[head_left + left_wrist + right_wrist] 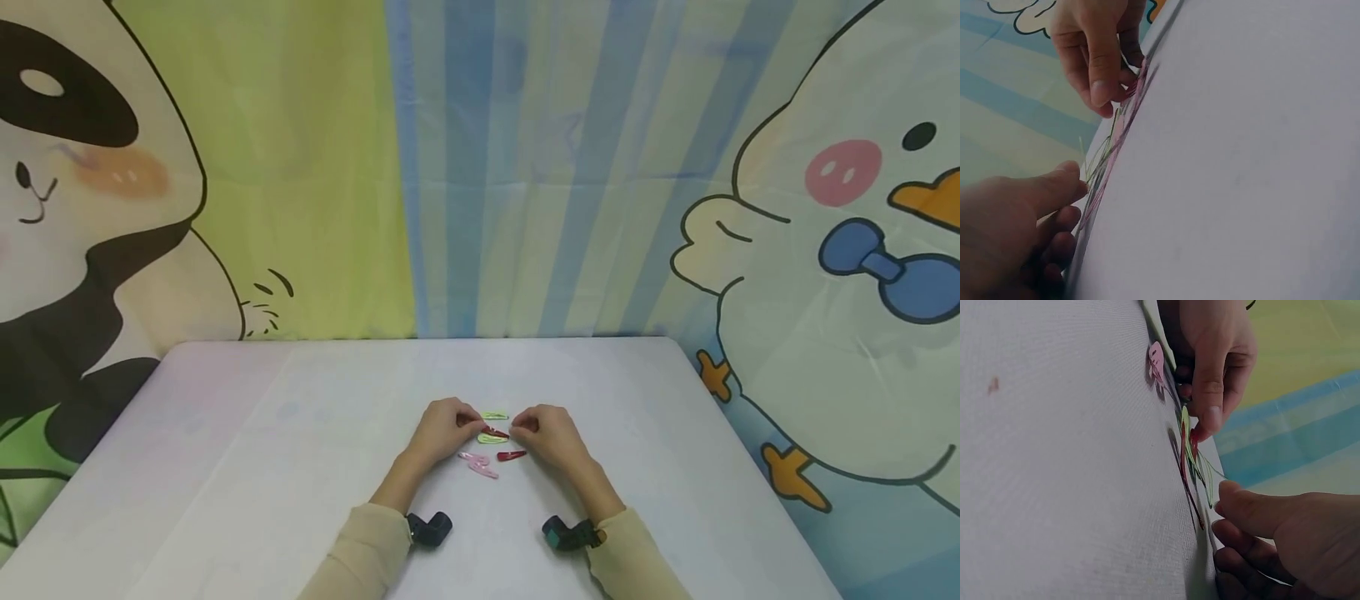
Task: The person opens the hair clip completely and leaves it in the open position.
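Note:
Small snap hair clips lie in a cluster between the two hands in the head view. My left hand (448, 427) pinches the left end of a red hair clip (495, 432) between thumb and fingers; its red end (1194, 439) shows at the fingertips in the right wrist view. Just below it lies a green hair clip (492, 440), and another green hair clip (495, 415) sits farther back. My right hand (555, 435) hovers at the cluster's right side, fingers loosely curled, with a gap between thumb and forefinger and nothing seen in it.
Nearer the body are a second red hair clip (512, 456) and pink hair clips (482, 469) lying close together. Everything rests on a white table (247, 467). Behind its far edge hangs a printed curtain (517, 167) with cartoon animals.

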`<state>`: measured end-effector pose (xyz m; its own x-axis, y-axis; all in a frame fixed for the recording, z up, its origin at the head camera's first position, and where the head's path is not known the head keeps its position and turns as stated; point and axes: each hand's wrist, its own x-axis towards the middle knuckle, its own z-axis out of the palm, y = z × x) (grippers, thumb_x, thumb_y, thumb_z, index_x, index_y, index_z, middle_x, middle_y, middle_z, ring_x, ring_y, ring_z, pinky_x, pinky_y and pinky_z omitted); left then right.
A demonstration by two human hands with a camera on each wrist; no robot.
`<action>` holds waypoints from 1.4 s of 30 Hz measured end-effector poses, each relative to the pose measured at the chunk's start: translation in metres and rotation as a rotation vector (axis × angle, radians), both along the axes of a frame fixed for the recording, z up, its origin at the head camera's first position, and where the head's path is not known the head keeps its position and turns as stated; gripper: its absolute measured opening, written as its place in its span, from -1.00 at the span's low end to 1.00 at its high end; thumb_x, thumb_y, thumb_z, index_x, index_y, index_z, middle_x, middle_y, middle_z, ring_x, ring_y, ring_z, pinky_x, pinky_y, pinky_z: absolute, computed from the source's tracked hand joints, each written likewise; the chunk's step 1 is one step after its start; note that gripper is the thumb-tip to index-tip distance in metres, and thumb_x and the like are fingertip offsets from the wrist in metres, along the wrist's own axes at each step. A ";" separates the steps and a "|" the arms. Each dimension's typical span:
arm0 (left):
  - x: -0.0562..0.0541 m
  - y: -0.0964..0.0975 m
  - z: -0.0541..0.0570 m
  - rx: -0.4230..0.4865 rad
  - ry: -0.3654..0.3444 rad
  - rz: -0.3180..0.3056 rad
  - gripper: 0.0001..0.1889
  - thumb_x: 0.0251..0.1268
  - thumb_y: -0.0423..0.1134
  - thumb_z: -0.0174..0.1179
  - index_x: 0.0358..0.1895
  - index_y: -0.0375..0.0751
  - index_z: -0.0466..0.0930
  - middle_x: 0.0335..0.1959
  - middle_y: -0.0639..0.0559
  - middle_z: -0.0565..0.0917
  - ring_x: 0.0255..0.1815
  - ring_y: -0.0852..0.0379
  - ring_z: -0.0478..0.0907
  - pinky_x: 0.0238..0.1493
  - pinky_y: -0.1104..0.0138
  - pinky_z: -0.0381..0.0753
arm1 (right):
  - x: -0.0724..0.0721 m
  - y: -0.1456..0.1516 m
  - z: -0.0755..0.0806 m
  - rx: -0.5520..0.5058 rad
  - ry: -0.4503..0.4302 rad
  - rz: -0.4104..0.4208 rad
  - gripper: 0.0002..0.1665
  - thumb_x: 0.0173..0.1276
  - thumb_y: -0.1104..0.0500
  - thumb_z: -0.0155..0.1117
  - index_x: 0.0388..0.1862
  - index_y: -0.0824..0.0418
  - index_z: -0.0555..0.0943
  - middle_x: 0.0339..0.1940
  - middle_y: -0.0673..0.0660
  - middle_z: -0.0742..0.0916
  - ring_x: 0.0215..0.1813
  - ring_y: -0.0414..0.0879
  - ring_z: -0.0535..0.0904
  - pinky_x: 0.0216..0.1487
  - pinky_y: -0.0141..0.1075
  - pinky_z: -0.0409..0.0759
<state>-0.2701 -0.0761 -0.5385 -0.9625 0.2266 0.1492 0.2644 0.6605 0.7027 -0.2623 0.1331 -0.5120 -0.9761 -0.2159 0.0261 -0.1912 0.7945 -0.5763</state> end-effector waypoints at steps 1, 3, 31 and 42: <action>0.001 0.002 0.000 -0.003 0.002 0.015 -0.89 0.12 -0.09 0.35 -0.37 -0.01 0.74 -0.44 0.20 0.64 -0.40 0.29 0.48 -0.30 0.37 0.47 | 0.000 -0.001 0.001 0.001 0.006 0.010 -0.87 0.17 0.11 0.41 -0.31 0.11 0.73 -0.45 -0.06 0.67 -0.40 -0.22 0.46 -0.31 -0.36 0.45; 0.002 0.005 0.001 -0.015 0.005 0.040 -0.89 0.11 -0.09 0.36 -0.38 -0.01 0.73 -0.45 0.20 0.62 -0.41 0.29 0.46 -0.30 0.37 0.46 | 0.000 -0.003 0.002 0.006 0.019 0.026 -0.87 0.16 0.11 0.42 -0.32 0.11 0.73 -0.46 -0.06 0.68 -0.40 -0.23 0.46 -0.31 -0.36 0.45; 0.004 0.008 0.003 -0.019 -0.024 0.063 -0.93 0.14 -0.16 0.34 -0.35 -0.03 0.71 -0.45 0.18 0.58 -0.42 0.25 0.41 -0.32 0.37 0.40 | 0.005 -0.009 0.002 0.039 -0.013 -0.048 -0.85 0.24 0.06 0.33 -0.36 0.11 0.73 -0.48 -0.07 0.70 -0.42 -0.21 0.47 -0.34 -0.33 0.45; -0.001 0.000 0.002 0.074 -0.095 0.035 -0.88 0.24 -0.12 0.26 -0.27 -0.04 0.71 -0.38 0.15 0.65 -0.38 0.23 0.46 -0.30 0.35 0.44 | 0.004 -0.010 0.002 -0.092 -0.013 -0.062 -0.86 0.28 0.08 0.29 -0.35 0.10 0.73 -0.44 -0.06 0.72 -0.37 -0.21 0.48 -0.29 -0.31 0.45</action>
